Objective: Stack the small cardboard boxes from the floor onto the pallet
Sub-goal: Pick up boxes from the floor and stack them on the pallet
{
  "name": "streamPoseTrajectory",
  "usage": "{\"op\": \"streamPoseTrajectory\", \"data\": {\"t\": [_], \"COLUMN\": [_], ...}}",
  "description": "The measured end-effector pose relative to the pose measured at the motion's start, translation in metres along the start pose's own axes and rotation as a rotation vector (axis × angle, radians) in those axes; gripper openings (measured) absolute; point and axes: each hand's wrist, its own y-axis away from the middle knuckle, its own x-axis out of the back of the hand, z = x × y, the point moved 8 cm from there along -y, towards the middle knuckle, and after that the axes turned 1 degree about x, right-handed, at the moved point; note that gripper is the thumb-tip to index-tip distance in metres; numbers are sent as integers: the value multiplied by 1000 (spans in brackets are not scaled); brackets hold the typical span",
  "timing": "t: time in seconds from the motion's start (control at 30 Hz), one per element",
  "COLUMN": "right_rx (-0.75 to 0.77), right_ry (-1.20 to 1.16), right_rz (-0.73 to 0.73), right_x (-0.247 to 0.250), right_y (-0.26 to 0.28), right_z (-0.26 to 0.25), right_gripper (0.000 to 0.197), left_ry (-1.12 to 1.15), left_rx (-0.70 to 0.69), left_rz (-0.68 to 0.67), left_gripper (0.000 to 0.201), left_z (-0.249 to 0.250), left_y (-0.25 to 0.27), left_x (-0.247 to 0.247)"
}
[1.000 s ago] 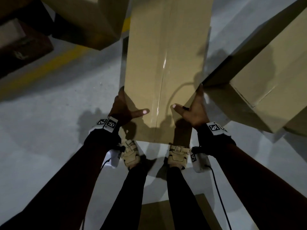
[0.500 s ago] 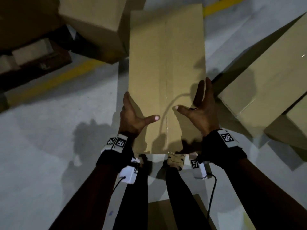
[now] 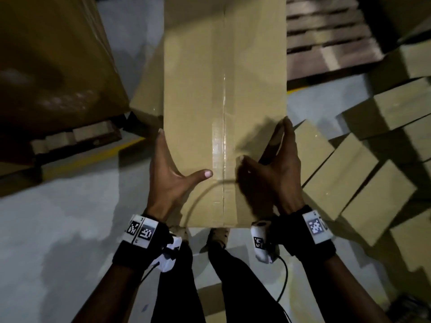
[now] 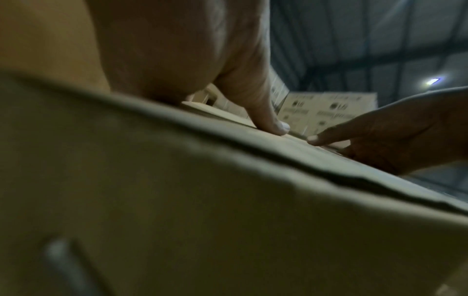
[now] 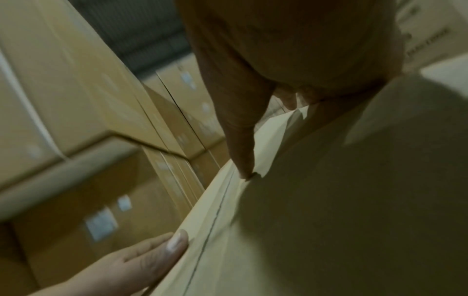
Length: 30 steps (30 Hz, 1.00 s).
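I hold a long brown cardboard box with a taped centre seam in front of me, off the floor. My left hand grips its left side near the near end, thumb laid across the top. My right hand grips the right side the same way. In the left wrist view the left thumb presses the box top, with the right hand opposite. In the right wrist view the right thumb lies on the box. A bare wooden pallet lies beyond, upper right.
A tall stack of big cartons on another pallet stands to the left. Several small boxes lie scattered on the grey floor at right. A yellow floor line runs at left. My feet are under the box's near end.
The box has come up and closer to me, both hands keeping their hold. My view has swung, so the bare pallet and more floor boxes now show at right.
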Motion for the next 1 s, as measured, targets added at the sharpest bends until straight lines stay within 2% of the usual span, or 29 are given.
{"op": "streamPoseTrajectory", "data": {"t": [0.13,0.3,0.47,0.7,0.9,1.0], "right_rx": [53,121,156,181,112,140], "right_ry": [59,77,58,-25,-68,-80], "right_rz": [95,164,210,268,316,308], "right_x": [28,47,67,102,136,152], "right_y": [17,30,18,-44,-144,-189], "right_z": [-80,-151,-182,-189,-192,-196], "right_gripper": [118,119,116,113,116,115], "left_ry": [40,43,23,-38,-49,-11], "left_rx": [-139,-165,-228,-305,-321,-329], "left_rz": [4,54,77,57,58,74], "left_gripper": [129,138,140,134,135,132], "left_z": [82,141,183,248,297,319], "left_y": [20,32,13,-44,-117,-147], "left_x": [47,85,94,56,1,-23]}}
